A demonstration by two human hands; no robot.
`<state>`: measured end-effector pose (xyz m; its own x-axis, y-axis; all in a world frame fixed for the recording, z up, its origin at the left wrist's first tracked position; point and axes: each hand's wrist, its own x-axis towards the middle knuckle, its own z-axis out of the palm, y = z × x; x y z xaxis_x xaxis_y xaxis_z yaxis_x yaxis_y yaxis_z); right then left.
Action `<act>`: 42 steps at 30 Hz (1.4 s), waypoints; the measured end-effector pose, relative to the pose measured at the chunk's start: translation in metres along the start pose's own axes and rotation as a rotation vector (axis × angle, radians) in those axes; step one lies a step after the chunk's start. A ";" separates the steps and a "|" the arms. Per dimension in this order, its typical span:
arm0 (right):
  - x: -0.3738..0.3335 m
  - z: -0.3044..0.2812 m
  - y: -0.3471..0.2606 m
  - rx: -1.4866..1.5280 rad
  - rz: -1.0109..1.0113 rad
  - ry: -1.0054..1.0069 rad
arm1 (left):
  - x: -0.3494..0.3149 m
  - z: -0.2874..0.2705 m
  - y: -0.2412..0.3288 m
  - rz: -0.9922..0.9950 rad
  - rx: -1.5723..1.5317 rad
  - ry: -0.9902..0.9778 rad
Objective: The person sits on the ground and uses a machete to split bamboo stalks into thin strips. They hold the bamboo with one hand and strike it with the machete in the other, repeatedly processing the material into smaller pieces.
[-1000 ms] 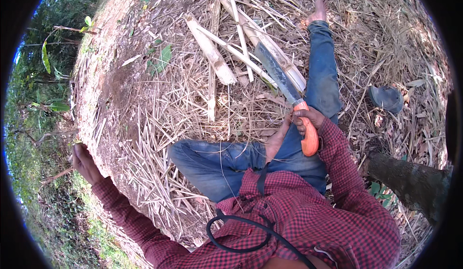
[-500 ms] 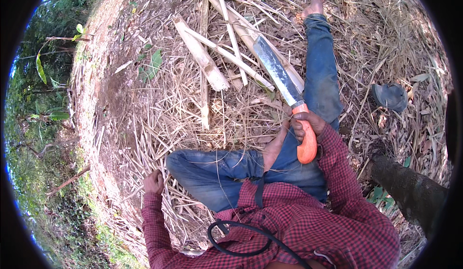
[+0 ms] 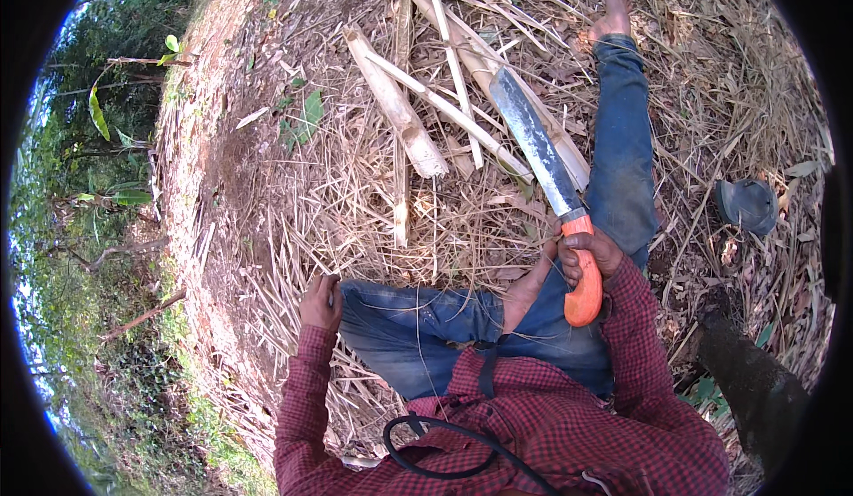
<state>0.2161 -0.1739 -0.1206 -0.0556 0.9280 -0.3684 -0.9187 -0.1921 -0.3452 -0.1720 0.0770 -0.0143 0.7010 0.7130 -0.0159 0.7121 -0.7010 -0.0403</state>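
Note:
My right hand (image 3: pixel 593 256) is closed around the orange curved handle of a machete (image 3: pixel 537 145), above my right thigh. Its broad blade, dark with pale worn patches, points up and slightly left, away from me. My left hand (image 3: pixel 321 303) is beside my bent left knee, seemingly touching the jeans (image 3: pixel 418 314). Its fingers are loosely bent and a little apart, with nothing visible in them. Beyond my legs lie a thick split bamboo piece (image 3: pixel 395 100), a long bamboo length (image 3: pixel 471 47) and thin bamboo strips (image 3: pixel 455 69). The blade overlaps the long length in view.
Dry straw and leaves (image 3: pixel 267 167) cover the ground around my legs. My bare right foot (image 3: pixel 613 7) is stretched out ahead. A dark grey cup-like object (image 3: pixel 747 206) lies to the right, near a tree trunk (image 3: pixel 751 389). Green plants (image 3: pixel 115 318) grow at the left.
My left hand has lifted from the straw to beside my left knee, its fingers loosening. The whole view has shifted slightly; my right hand still grips the machete in much the same position.

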 end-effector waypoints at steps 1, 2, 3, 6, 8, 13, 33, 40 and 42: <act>-0.001 0.001 0.000 -0.014 -0.009 0.002 | 0.033 -0.004 0.034 0.125 -0.023 0.088; -0.001 0.002 0.000 -0.003 0.019 0.031 | 0.056 0.011 0.053 0.254 -0.093 0.243; -0.001 0.000 0.003 0.004 0.019 0.022 | 0.081 0.013 0.089 0.277 -0.114 0.178; 0.004 -0.005 0.006 0.025 0.011 -0.022 | 0.147 0.043 0.177 0.584 -0.165 0.092; 0.004 -0.010 0.007 0.056 0.007 -0.040 | 0.181 0.085 0.210 0.688 -0.058 -0.026; -0.007 -0.011 0.001 0.143 -0.065 -0.036 | 0.227 0.148 0.234 0.839 0.084 -0.146; 0.002 -0.023 0.008 0.168 -0.044 -0.074 | 0.206 0.027 0.182 0.755 -0.066 0.586; 0.002 -0.021 0.008 0.105 -0.063 -0.081 | 0.199 -0.045 0.067 -0.010 -0.475 1.098; 0.002 -0.023 0.009 0.093 -0.057 -0.060 | 0.190 -0.074 0.046 -0.233 -0.926 1.353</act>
<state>0.2165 -0.1815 -0.1440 -0.0232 0.9544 -0.2977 -0.9532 -0.1109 -0.2812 -0.0025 0.1789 0.0548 -0.2452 0.6148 0.7496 0.2327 -0.7133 0.6612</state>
